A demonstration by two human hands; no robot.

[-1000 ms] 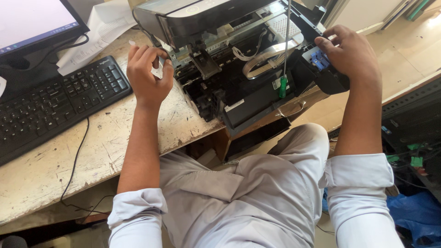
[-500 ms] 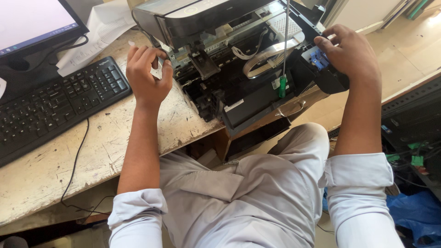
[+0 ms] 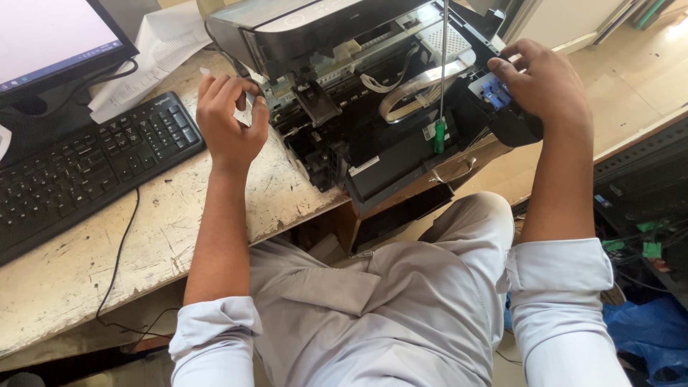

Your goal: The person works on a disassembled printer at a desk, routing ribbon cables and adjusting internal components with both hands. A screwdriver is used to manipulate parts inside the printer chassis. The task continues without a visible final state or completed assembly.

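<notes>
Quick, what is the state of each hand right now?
Left hand: closed on a small white piece beside the opened printer.
Right hand: gripping the printer's right end, fingers by a blue part.

Opened printer (image 3: 373,107) sits on the desk (image 3: 179,236), keyboard (image 3: 79,168) to its left.

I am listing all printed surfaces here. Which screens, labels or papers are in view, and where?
Monitor screen: top left on the desk, lit pale, dark frame.
White label: small strip on the opened printer's black front.
Printed paper sheets: white, folded, behind the keyboard.
</notes>
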